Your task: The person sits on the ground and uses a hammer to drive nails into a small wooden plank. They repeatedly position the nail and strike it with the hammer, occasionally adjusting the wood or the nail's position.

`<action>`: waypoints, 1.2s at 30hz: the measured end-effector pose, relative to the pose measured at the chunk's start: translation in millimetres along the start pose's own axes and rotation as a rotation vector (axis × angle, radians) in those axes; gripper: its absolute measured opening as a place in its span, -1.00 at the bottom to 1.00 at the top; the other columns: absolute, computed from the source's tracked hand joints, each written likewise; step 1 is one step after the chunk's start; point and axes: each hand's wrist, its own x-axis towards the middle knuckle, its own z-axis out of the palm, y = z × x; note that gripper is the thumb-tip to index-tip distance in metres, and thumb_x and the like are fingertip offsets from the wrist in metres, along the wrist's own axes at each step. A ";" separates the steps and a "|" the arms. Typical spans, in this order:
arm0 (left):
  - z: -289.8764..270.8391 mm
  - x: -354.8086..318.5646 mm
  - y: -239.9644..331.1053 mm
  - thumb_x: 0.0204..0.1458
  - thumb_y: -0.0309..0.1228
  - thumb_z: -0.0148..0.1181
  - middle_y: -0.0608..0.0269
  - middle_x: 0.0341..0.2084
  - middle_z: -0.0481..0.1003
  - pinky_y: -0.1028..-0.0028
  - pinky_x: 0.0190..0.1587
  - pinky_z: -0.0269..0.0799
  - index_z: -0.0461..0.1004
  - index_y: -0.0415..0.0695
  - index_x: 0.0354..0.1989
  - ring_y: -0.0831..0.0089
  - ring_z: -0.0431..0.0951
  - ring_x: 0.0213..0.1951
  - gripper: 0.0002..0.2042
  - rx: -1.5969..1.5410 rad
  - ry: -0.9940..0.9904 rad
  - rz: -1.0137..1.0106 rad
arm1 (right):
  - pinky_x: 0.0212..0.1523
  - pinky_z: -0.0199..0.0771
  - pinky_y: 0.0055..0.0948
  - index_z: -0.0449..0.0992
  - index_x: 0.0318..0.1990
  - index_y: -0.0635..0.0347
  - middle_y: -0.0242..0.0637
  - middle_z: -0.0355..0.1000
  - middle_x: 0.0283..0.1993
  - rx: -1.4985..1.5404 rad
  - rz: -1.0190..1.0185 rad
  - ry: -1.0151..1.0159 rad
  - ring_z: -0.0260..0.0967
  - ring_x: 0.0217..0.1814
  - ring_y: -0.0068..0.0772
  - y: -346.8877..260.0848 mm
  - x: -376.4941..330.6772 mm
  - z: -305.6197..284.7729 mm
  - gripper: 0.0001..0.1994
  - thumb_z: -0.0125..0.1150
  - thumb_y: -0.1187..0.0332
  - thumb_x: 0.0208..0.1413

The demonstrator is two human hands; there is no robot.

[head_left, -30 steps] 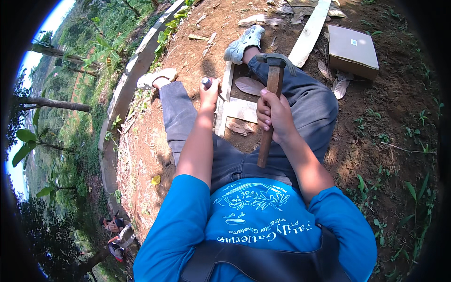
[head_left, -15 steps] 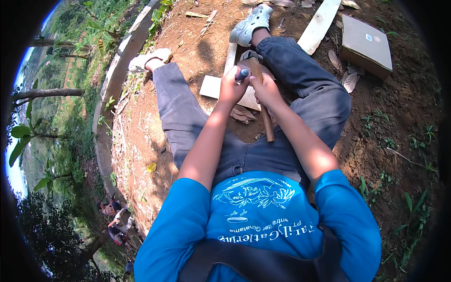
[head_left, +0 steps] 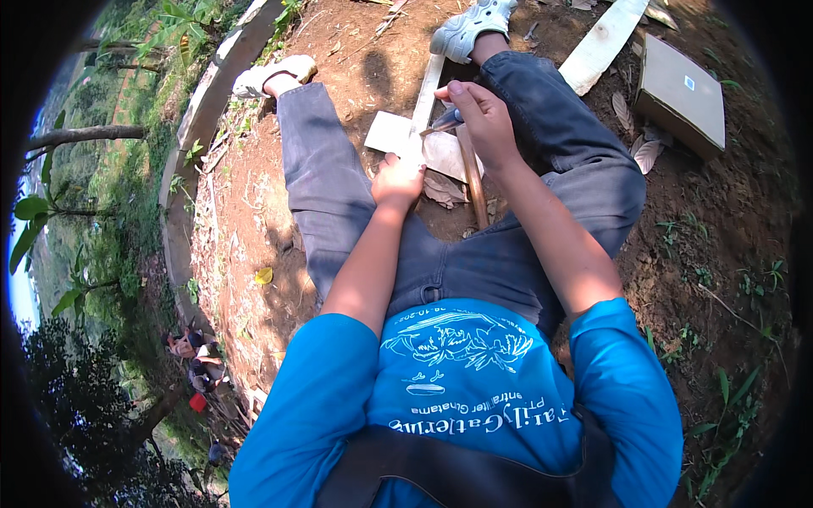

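Note:
My right hand (head_left: 487,123) is closed around a dark blue-handled tool (head_left: 449,120) with a narrow tip. That tip slants down to the left, over a pale wooden strip (head_left: 426,100); whether it touches the wood I cannot tell. Just below, my left hand (head_left: 398,180) grips the near end of this strip. The strip crosses a flat pale board (head_left: 385,133) on the ground between my legs. To the right of the board rests a hammer, its brown wooden handle (head_left: 472,182) pointing toward me and its head hidden behind my right hand.
A cardboard box (head_left: 682,93) sits on the soil to the right, near a long pale plank (head_left: 603,44). Dry leaves (head_left: 444,190) lie by the board. On the left runs a low concrete edge (head_left: 182,152) with greenery beyond; other people (head_left: 201,360) are at lower left.
My right hand has let go of the hammer and now holds the blue-handled tool, which my left hand held before. The left hand has moved down onto the wooden strip.

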 end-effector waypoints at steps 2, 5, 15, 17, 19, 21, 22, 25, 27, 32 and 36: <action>0.1 -3.7 3.7 0.07 0.19 0.12 -0.15 -0.03 0.49 0.07 0.04 0.46 0.23 -0.23 0.12 -0.03 0.55 0.01 -0.29 0.017 -0.014 -0.004 | -0.17 0.41 -0.49 0.61 -0.05 0.21 -0.24 0.55 -0.26 -0.328 -0.071 0.012 0.47 -0.22 -0.49 2.9 3.2 12.3 -0.72 0.09 0.24 0.29; -2.8 0.8 11.0 0.13 0.12 0.10 -0.18 -0.05 0.48 0.07 0.03 0.47 0.21 -0.23 0.10 -0.07 0.57 -0.02 -0.35 0.092 -0.051 0.015 | -0.17 0.47 -0.43 0.58 0.01 0.19 -0.24 0.57 -0.30 -0.559 -0.222 0.063 0.51 -0.24 -0.47 14.6 7.9 6.4 -0.71 0.08 0.23 0.30; -5.7 6.3 0.3 0.12 -0.06 0.17 -0.24 -0.07 0.49 0.12 0.03 0.50 0.21 -0.29 0.09 -0.08 0.57 -0.04 -0.43 0.038 -0.083 0.144 | -0.33 0.56 -0.46 0.50 0.11 0.31 -0.20 0.54 -0.25 -0.283 0.424 -0.096 0.53 -0.39 -0.48 20.4 -38.5 -61.3 -0.65 -0.08 0.28 0.38; -4.2 9.7 -0.8 0.11 -0.05 0.17 -0.23 -0.08 0.49 0.12 0.03 0.50 0.22 -0.27 0.08 -0.06 0.57 -0.04 -0.43 0.017 -0.072 0.163 | -0.32 0.55 -0.45 0.49 0.13 0.30 -0.23 0.54 -0.22 -0.340 0.466 -0.120 0.50 -0.42 -0.48 42.5 -49.2 -84.1 -0.65 -0.10 0.29 0.38; -1.6 8.5 -6.2 0.11 -0.04 0.16 -0.23 -0.06 0.49 0.11 0.03 0.50 0.22 -0.28 0.08 -0.08 0.57 -0.04 -0.42 -0.004 -0.056 0.194 | -0.29 0.53 -0.44 0.47 0.15 0.29 -0.25 0.54 -0.20 -0.416 0.461 -0.171 0.48 -0.42 -0.49 49.3 -52.6 -92.4 -0.65 -0.11 0.30 0.38; -2.3 7.5 -7.7 0.11 -0.03 0.15 -0.22 -0.06 0.49 0.11 0.03 0.49 0.22 -0.27 0.09 -0.07 0.57 -0.04 -0.42 -0.008 -0.062 0.169 | -0.25 0.52 -0.44 0.46 0.17 0.27 -0.26 0.54 -0.19 -0.513 0.386 -0.238 0.47 -0.37 -0.51 42.2 -45.2 -91.6 -0.65 -0.11 0.31 0.38; -2.8 6.8 -8.8 0.11 -0.02 0.15 -0.21 -0.06 0.49 0.10 0.03 0.49 0.22 -0.27 0.09 -0.07 0.57 -0.04 -0.41 -0.010 -0.064 0.155 | -0.22 0.51 -0.43 0.45 0.18 0.26 -0.26 0.54 -0.18 -0.552 0.398 -0.268 0.46 -0.32 -0.51 41.3 -45.9 -89.5 -0.65 -0.10 0.32 0.37; -5.7 4.9 -9.0 0.10 -0.01 0.14 -0.20 -0.06 0.49 0.09 0.02 0.49 0.22 -0.26 0.10 -0.06 0.57 -0.03 -0.40 0.007 -0.070 0.145 | -0.17 0.49 -0.42 0.42 0.21 0.22 -0.24 0.54 -0.18 -0.656 0.412 -0.357 0.46 -0.24 -0.49 44.2 -43.1 -92.7 -0.65 -0.09 0.37 0.35; -8.6 3.1 -6.8 0.11 -0.01 0.14 -0.19 -0.06 0.49 0.09 0.02 0.49 0.21 -0.26 0.12 -0.05 0.57 -0.03 -0.40 0.013 -0.084 0.148 | -0.19 0.50 -0.41 0.43 0.20 0.18 -0.22 0.53 -0.20 -0.688 0.412 -0.424 0.47 -0.25 -0.43 68.6 -39.0 -109.0 -0.66 -0.09 0.42 0.34; -7.1 5.4 -2.1 0.11 -0.02 0.14 -0.18 -0.05 0.49 0.10 0.02 0.49 0.22 -0.24 0.13 -0.04 0.57 -0.03 -0.40 0.016 -0.073 0.153 | 0.03 0.45 -0.16 0.44 0.15 0.18 0.04 0.53 -0.04 -1.254 0.506 -0.601 0.48 0.04 0.02 113.1 -24.0 -103.6 -0.58 0.11 0.44 0.09; -9.0 3.5 -2.7 0.11 -0.02 0.14 -0.18 -0.05 0.49 0.10 0.02 0.49 0.23 -0.24 0.13 -0.04 0.57 -0.03 -0.42 0.014 -0.078 0.142 | 0.08 0.43 -0.16 0.47 0.11 0.20 0.03 0.53 -0.02 -1.169 0.604 -0.581 0.48 0.07 0.03 93.7 -14.6 -89.3 -0.57 0.20 0.35 0.05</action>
